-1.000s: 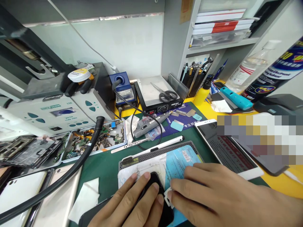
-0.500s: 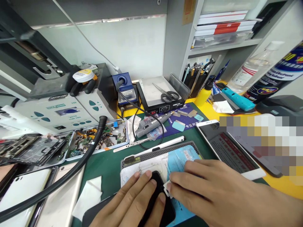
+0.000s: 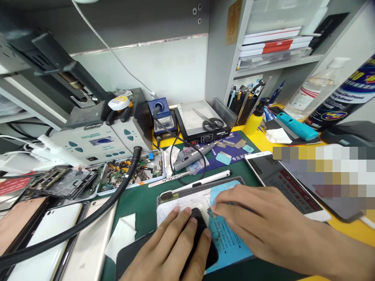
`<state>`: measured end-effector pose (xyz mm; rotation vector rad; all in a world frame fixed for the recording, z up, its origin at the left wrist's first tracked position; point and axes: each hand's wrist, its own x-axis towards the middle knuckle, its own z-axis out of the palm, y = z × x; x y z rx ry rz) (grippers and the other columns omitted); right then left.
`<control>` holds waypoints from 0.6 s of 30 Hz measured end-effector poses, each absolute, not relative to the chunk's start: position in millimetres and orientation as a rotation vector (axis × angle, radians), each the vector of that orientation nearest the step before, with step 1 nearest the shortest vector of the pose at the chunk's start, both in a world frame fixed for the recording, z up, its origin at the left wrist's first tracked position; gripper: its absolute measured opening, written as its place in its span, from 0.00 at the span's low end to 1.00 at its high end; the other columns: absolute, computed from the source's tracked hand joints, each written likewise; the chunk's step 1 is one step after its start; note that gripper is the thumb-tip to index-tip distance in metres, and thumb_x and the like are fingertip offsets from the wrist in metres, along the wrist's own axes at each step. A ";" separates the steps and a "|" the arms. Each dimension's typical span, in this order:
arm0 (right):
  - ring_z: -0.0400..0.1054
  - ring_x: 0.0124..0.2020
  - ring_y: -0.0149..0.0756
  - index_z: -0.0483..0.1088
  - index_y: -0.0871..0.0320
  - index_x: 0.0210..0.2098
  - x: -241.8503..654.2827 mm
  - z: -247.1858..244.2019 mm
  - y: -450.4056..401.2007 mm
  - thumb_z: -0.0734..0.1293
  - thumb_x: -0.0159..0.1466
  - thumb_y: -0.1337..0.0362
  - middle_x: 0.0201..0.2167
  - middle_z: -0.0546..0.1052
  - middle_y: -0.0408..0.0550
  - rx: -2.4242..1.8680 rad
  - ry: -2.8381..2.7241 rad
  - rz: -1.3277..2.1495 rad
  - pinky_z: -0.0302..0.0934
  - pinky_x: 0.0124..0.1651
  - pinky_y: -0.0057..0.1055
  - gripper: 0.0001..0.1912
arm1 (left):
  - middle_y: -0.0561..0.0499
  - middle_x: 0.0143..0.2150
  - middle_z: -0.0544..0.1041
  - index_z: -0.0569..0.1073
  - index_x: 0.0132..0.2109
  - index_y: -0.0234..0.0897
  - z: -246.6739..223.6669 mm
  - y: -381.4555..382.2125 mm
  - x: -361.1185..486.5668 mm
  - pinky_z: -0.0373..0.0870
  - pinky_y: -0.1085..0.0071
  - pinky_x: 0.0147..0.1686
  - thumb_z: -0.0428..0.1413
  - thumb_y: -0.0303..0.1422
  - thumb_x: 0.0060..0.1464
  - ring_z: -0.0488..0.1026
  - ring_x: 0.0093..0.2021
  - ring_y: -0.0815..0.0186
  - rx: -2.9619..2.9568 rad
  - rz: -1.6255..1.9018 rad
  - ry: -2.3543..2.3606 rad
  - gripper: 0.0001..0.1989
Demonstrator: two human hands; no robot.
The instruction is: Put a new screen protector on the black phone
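Note:
A black phone (image 3: 211,253) lies slantwise at the bottom middle, its right end on a blue and white packet (image 3: 231,242). My left hand (image 3: 172,244) rests flat across the phone, fingers stretched out and pressing on it; much of the phone is hidden beneath. Just beyond the phone's right end, my right hand (image 3: 249,218) is closed in a pinch above the packet. At its fingertips shows the edge of a small flat piece (image 3: 209,211), mostly covered by the fingers. Under the packet sits a dark grey meshed pad (image 3: 205,188).
A black hose (image 3: 117,195) curves over several phones (image 3: 93,234) on the left. Behind are a tray of circuit boards (image 3: 137,181), a white pen-like tool (image 3: 202,180), a hot plate (image 3: 216,134) with scissors (image 3: 212,123), and a lit white phone (image 3: 315,214) to the right.
My right hand has moved slightly up and away from the phone's end, taking the small flat piece along. My left hand stays on the phone. The whole view has shifted a little.

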<state>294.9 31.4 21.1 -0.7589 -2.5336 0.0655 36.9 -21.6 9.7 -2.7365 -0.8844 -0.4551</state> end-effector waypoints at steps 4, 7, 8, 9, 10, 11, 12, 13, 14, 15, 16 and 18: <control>0.75 0.37 0.38 0.73 0.58 0.46 295.3 19.6 30.4 0.59 0.71 0.74 0.41 0.80 0.48 -0.784 -2.510 0.100 0.67 0.37 0.34 0.13 | 0.44 0.59 0.75 0.70 0.63 0.32 9.3 -21.0 36.0 0.59 0.56 0.70 0.51 0.27 0.65 0.67 0.66 0.53 -2.774 -0.448 -0.899 0.21; 0.75 0.38 0.38 0.73 0.58 0.46 296.0 19.2 29.2 0.59 0.71 0.74 0.41 0.80 0.48 -0.785 -2.516 0.134 0.67 0.39 0.34 0.13 | 0.45 0.60 0.74 0.69 0.64 0.34 8.8 -23.2 34.2 0.60 0.57 0.69 0.51 0.27 0.64 0.66 0.67 0.53 -2.796 -0.443 -0.944 0.22; 0.75 0.39 0.38 0.73 0.58 0.46 296.1 19.3 29.0 0.59 0.71 0.74 0.41 0.80 0.48 -0.782 -2.516 0.140 0.67 0.40 0.34 0.13 | 0.45 0.60 0.73 0.69 0.64 0.34 8.5 -24.2 33.8 0.60 0.58 0.69 0.51 0.27 0.64 0.66 0.67 0.53 -2.797 -0.450 -0.958 0.22; 0.75 0.39 0.38 0.73 0.58 0.46 296.1 19.5 29.0 0.59 0.71 0.74 0.41 0.79 0.48 -0.778 -2.517 0.145 0.67 0.40 0.34 0.13 | 0.45 0.60 0.73 0.69 0.64 0.35 8.2 -25.1 33.6 0.61 0.58 0.69 0.51 0.26 0.63 0.65 0.67 0.53 -2.796 -0.457 -0.966 0.23; 0.75 0.39 0.38 0.73 0.58 0.46 296.0 19.7 29.2 0.58 0.71 0.74 0.41 0.79 0.48 -0.775 -2.515 0.146 0.67 0.39 0.34 0.13 | 0.45 0.60 0.73 0.69 0.64 0.35 8.2 -25.9 33.7 0.61 0.58 0.69 0.51 0.26 0.63 0.65 0.67 0.53 -2.797 -0.459 -0.975 0.23; 0.75 0.38 0.39 0.73 0.58 0.46 295.8 19.8 29.5 0.59 0.71 0.74 0.41 0.79 0.47 -0.778 -2.514 0.153 0.67 0.38 0.35 0.13 | 0.45 0.60 0.73 0.70 0.64 0.35 8.3 -26.5 34.2 0.62 0.59 0.68 0.51 0.26 0.63 0.65 0.67 0.53 -2.799 -0.460 -0.984 0.23; 0.75 0.38 0.39 0.73 0.58 0.45 295.6 19.9 29.9 0.59 0.71 0.74 0.41 0.79 0.47 -0.783 -2.513 0.161 0.67 0.38 0.35 0.12 | 0.45 0.60 0.74 0.70 0.63 0.35 8.7 -26.9 35.1 0.63 0.58 0.68 0.51 0.26 0.63 0.65 0.67 0.53 -2.802 -0.461 -0.992 0.23; 0.75 0.37 0.39 0.73 0.58 0.45 295.4 19.7 30.4 0.59 0.71 0.74 0.40 0.79 0.47 -0.786 -2.509 0.168 0.66 0.37 0.35 0.12 | 0.45 0.59 0.74 0.71 0.63 0.35 9.4 -27.0 36.3 0.63 0.58 0.68 0.51 0.27 0.63 0.66 0.67 0.53 -2.805 -0.462 -1.008 0.22; 0.75 0.37 0.39 0.73 0.58 0.45 295.3 19.5 30.8 0.59 0.71 0.74 0.40 0.78 0.47 -0.787 -2.506 0.178 0.66 0.37 0.35 0.12 | 0.44 0.58 0.75 0.71 0.62 0.35 10.2 -27.0 37.9 0.64 0.58 0.67 0.50 0.27 0.63 0.66 0.66 0.54 -2.805 -0.470 -1.027 0.21; 0.75 0.37 0.39 0.73 0.58 0.45 295.2 19.1 31.1 0.59 0.71 0.74 0.40 0.78 0.47 -0.780 -2.503 0.185 0.66 0.36 0.35 0.12 | 0.44 0.58 0.75 0.73 0.61 0.35 11.2 -26.8 39.7 0.65 0.58 0.67 0.49 0.27 0.64 0.67 0.66 0.54 -2.802 -0.487 -1.046 0.21; 0.75 0.37 0.39 0.73 0.59 0.45 295.1 18.7 31.4 0.60 0.71 0.74 0.40 0.78 0.48 -0.771 -2.501 0.190 0.65 0.36 0.35 0.11 | 0.44 0.57 0.76 0.74 0.60 0.35 12.3 -26.7 41.6 0.65 0.58 0.67 0.49 0.27 0.64 0.68 0.65 0.55 -2.795 -0.510 -1.055 0.20; 0.74 0.37 0.39 0.73 0.59 0.45 295.2 17.9 31.7 0.60 0.71 0.73 0.40 0.78 0.48 -0.766 -2.491 0.200 0.64 0.36 0.35 0.11 | 0.45 0.55 0.78 0.75 0.58 0.37 15.3 -26.7 44.6 0.65 0.57 0.67 0.50 0.28 0.64 0.70 0.64 0.56 -2.766 -0.550 -1.053 0.19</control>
